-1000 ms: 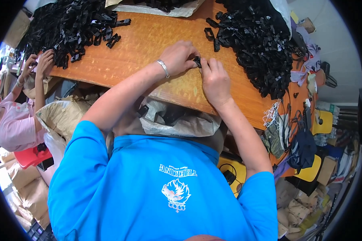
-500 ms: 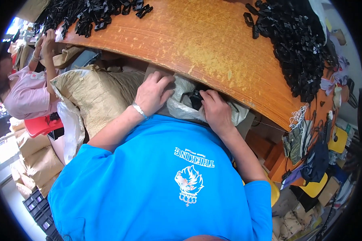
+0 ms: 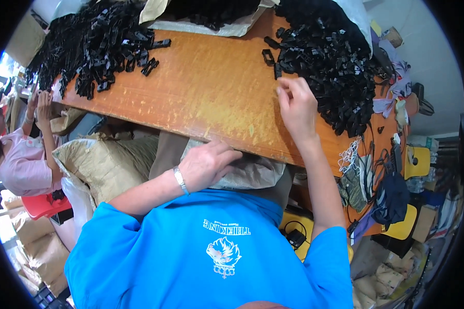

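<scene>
My left hand [image 3: 209, 164] lies over the near table edge and the whitish woven sack [image 3: 255, 174] on my lap. Its fingers stretch to the right, and nothing shows in them. Raised above the tabletop, my right hand [image 3: 299, 110] is beside the right-hand pile of black plastic buckle-like pieces [image 3: 335, 67]. Its fingers are half bent, the thumb stands apart from them, and I see nothing between them. The inside of the sack is mostly hidden by my left hand and the table edge.
Another pile of black pieces [image 3: 98, 46] covers the table's left. An open paper-lined sack [image 3: 232, 28] of black pieces stands at the far side. A brown sack [image 3: 105, 165] is at my left, near a seated person [image 3: 28, 159]. Cords and cloths [image 3: 358, 180] hang at the right.
My right hand has left the sack and moved forward over the table to the right pile. My left hand stays near the sack. The view has shifted, showing more of the table's far side.
</scene>
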A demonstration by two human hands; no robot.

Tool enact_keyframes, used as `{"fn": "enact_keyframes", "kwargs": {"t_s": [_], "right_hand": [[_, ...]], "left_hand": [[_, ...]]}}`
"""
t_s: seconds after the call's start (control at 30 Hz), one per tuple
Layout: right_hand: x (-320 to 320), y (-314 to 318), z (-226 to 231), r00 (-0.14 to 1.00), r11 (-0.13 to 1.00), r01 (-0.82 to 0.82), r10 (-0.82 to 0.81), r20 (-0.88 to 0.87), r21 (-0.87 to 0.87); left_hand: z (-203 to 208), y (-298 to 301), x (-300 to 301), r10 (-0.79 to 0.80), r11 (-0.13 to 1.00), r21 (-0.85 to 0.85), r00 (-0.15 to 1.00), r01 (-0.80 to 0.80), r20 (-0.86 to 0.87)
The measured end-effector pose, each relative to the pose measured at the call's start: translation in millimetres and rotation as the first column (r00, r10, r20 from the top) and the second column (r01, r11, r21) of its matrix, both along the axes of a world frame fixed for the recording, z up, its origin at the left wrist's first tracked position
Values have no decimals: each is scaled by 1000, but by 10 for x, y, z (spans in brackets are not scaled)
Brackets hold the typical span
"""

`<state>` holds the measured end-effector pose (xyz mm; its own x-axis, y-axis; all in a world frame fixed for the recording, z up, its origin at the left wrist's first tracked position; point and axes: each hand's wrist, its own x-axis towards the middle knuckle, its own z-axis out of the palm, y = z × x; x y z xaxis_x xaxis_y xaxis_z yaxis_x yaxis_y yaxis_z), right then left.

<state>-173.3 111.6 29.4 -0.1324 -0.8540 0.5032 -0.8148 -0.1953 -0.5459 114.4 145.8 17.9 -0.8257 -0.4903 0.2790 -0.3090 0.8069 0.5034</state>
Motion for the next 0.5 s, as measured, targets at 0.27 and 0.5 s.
{"fn": "enact_keyframes", "kwargs": {"t_s": [0.27,0.5], "right_hand": [[-313,-693,-319,936,970,181,-118,-333,164],[-100,-551,-146,965,931,181,-107,-239,316]], "left_hand": [[203,-1312,-1098,144,978,-144,988,-151,-55],[-314,-2443,-1505,69,932,-350,995,-89,-67]]}}
